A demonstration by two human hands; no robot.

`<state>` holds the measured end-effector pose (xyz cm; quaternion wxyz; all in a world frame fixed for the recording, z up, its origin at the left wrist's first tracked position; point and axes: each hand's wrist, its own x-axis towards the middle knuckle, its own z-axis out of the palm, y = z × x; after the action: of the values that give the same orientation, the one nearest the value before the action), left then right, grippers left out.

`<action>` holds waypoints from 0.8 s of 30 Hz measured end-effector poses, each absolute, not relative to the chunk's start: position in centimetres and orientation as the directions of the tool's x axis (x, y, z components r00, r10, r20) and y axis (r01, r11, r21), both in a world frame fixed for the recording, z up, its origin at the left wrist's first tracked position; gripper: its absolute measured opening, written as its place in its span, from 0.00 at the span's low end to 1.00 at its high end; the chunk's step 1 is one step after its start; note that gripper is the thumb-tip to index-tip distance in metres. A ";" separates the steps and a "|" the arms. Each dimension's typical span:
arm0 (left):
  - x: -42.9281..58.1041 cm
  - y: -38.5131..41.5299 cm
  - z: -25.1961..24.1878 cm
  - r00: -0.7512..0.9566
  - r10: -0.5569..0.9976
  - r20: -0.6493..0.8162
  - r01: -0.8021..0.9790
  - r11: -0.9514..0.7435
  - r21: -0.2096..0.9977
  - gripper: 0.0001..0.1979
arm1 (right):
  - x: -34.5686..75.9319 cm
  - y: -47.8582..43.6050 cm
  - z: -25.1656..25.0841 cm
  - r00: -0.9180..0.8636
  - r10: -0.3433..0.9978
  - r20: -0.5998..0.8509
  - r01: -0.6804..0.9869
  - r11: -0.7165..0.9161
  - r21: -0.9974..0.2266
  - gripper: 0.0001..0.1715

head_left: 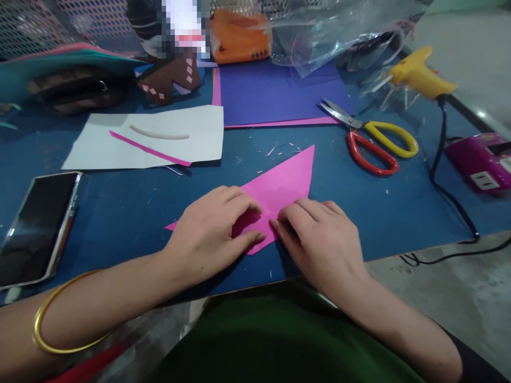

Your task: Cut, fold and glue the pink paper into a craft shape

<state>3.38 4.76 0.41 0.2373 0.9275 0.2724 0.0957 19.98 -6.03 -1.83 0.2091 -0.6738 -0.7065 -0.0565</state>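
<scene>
A pink paper triangle [285, 183] lies on the blue table mat [120, 213], its point toward the upper right. My left hand [211, 229] rests on its lower left part, fingers curled and pressing the paper down. My right hand [319, 236] sits beside it on the lower edge, fingertips pinched against the paper fold. Both hands meet near the middle of the triangle's near side.
Scissors [371, 141] with red and yellow handles lie right, beyond them a yellow glue gun [419, 74] with black cord. A phone [38, 226] lies left. White paper [159, 135] holds a pink strip and glue stick. Purple sheet [271, 93], plastic bags behind.
</scene>
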 end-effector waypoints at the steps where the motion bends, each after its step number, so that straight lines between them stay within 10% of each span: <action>1: 3.4 4.6 0.6 0.819 0.571 0.061 0.464 -0.721 0.515 0.11 | 20.1 -6.2 -1.8 -0.021 0.928 0.371 0.976 0.100 -0.194 0.15; 6: 2.9 2.7 1.9 0.611 0.783 0.117 0.470 -0.478 0.742 0.13 | 20.7 -6.4 -1.5 -0.060 0.865 0.498 0.983 0.139 -0.123 0.12; 11: 2.3 0.7 2.3 0.546 0.813 -0.199 0.332 0.008 0.943 0.24 | 20.6 -5.7 -0.7 -0.104 0.773 0.626 0.983 0.175 -0.052 0.11; 16: 2.7 0.3 1.9 0.377 0.831 -0.409 0.097 0.404 0.910 0.19 | 20.1 -4.9 0.2 -0.098 0.709 0.698 0.980 0.192 -0.058 0.10; 24: 4.6 0.8 2.5 0.210 0.854 -0.476 -0.294 0.519 0.802 0.11 | 20.0 -4.4 0.5 -0.212 0.636 0.742 0.957 0.291 0.024 0.07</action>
<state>4.57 0.78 2.51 0.7229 0.2874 0.4870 0.3971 19.99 -4.43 0.50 0.3197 -0.5401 -0.7369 -0.2509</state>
